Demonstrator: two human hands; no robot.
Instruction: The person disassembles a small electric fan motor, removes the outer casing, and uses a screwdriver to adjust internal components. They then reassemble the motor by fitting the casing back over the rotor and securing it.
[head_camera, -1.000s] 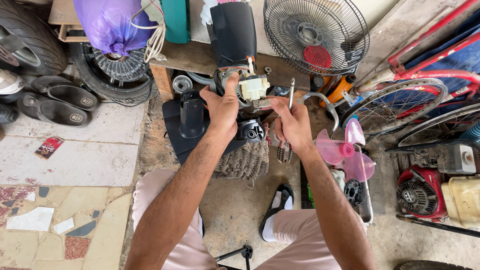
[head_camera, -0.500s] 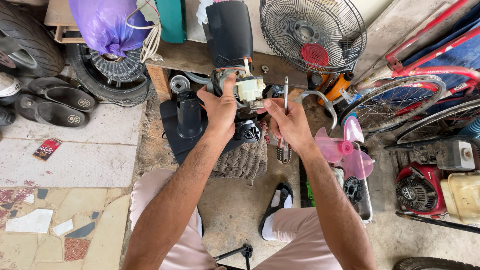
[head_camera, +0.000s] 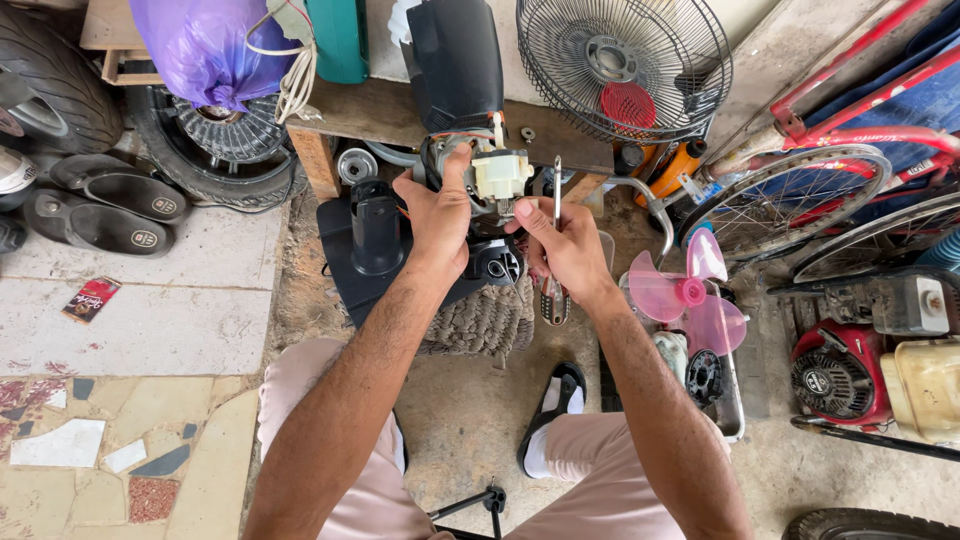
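Note:
My left hand (head_camera: 437, 212) grips a fan motor unit (head_camera: 488, 180) with a cream plastic gear housing, held up in front of me. Above it stands the black fan body (head_camera: 455, 62). My right hand (head_camera: 568, 245) holds a screwdriver (head_camera: 557, 190) with its metal shaft pointing up, just right of the motor. Below the hands lie a black fan base with an upright neck (head_camera: 375, 235) and a grey woven mat (head_camera: 487, 320).
A round fan guard (head_camera: 625, 65) leans at the back. Pink fan blades (head_camera: 690, 295) lie on the right near a bicycle wheel (head_camera: 780, 205) and a red small engine (head_camera: 845, 370). Tyres (head_camera: 50, 70), sandals (head_camera: 95, 205) and a purple bag (head_camera: 205, 45) sit on the left.
Both hands have stayed on the motor and the screwdriver. The screwdriver shaft stands a little more upright beside the motor than before.

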